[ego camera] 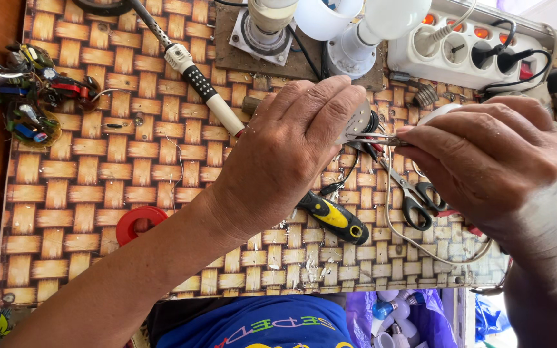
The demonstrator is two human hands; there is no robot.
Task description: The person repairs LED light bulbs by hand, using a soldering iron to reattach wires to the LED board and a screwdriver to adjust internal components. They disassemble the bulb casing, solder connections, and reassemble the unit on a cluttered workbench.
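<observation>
Centrally, left hand (285, 154) pinching perforated metal disc (358, 121), right hand (491, 161) gripping tweezers (378, 138) — tips touching disc.

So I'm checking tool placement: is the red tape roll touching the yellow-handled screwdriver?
Apart. The head view shows the red tape roll left of the forearm and the yellow-handled screwdriver right of it, with woven mat between.

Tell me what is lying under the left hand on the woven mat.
Under the left hand a yellow-and-black tool handle sticks out on the woven mat. Its working end is covered by the hand.
</observation>
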